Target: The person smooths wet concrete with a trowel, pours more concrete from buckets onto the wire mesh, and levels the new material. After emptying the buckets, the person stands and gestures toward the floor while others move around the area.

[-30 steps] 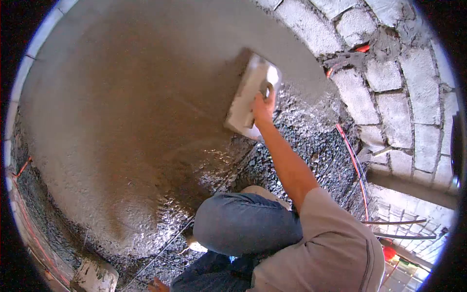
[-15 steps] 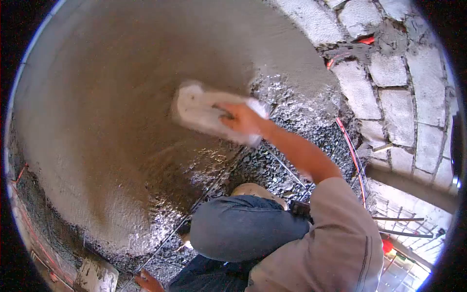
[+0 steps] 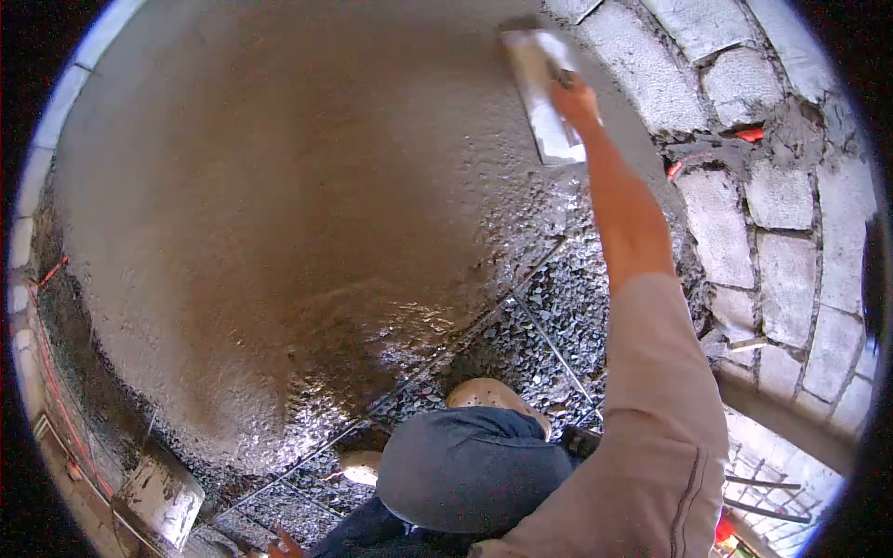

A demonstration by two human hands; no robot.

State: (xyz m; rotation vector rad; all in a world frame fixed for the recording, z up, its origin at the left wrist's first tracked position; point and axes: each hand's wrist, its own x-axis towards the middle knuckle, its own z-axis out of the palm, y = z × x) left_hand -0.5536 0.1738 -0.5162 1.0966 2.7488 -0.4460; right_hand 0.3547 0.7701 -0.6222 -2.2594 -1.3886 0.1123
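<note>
In my right hand [image 3: 577, 100] is the handle of a finishing trowel [image 3: 551, 130], a long flat blade. My arm is stretched far forward, and the trowel lies on wet grey concrete [image 3: 307, 167] near the stone wall. Smooth concrete covers most of the area ahead; close to the trowel's near end its surface is rougher and shiny. Low at the bottom edge, beside my leg, my left hand [image 3: 285, 545] is partly cut off by the frame. Its visible fingers look apart, with nothing seen in them.
Dark gravel [image 3: 549, 325] with thin metal bars [image 3: 549, 344] across it lies by my knee [image 3: 474, 456]. A block wall [image 3: 786, 265] curves along the right. At lower left rests a flat, concrete-smeared metal plate [image 3: 160, 495]. Red cable [image 3: 58, 372] runs along the left edge.
My right hand has swept the trowel forward and right, from mid-concrete to near the wall, and the blade has turned. Rough concrete now covers some gravel near the wall. The view has shifted.
</note>
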